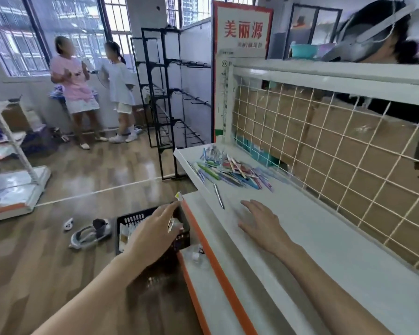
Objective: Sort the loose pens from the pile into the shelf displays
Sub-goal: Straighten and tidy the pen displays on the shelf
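Left hand reaches out over the black crate on the floor, fingers stretched forward, and something thin and pale sits between them; too blurred to say for sure what it is or whether it is really gripped. Right hand hovers low over the white shelf, palm down, fingers spread and relaxed, nothing in it. Just ahead of its fingertips, one silver pen lies alone, apart from the rest. Further along the same shelf, near the far end, sits the pile of pens, a jumble of blue, green, red and pink, resting close to the wire mesh back. Below, a lower shelf with an orange edge carries a small bit of clear wrapping. A headset lies on the wooden floor beside the crate. Two people stand by the window, near a black hook rack.
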